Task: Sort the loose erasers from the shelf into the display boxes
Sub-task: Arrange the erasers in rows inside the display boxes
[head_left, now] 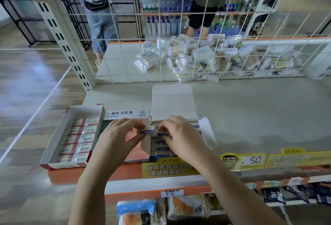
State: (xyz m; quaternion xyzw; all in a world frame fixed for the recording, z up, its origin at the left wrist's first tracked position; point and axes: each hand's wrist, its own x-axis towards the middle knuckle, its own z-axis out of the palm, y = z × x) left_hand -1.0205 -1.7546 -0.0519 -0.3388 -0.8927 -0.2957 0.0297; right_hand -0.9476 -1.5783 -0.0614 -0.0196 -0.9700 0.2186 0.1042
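Left hand (121,133) pinched a blue-banded eraser (148,130) between thumb and fingertips, just over the left edge of the open blue display box (162,146) on the shelf (250,117). Eraser's long axis ran left-right, matching the rows already packed. Right hand (179,133) had fingers curled down onto the packed erasers, touching them; whether it gripped one, cannot tell. The box lay immediately right of the held eraser. The red display box (71,135) stood further left, full.

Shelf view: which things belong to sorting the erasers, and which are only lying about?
Job: blue-sleeved eraser in left hand; right hand at open blue eraser box; red eraser box.

Lying about: cotton swab packs; price tags; snack packets.
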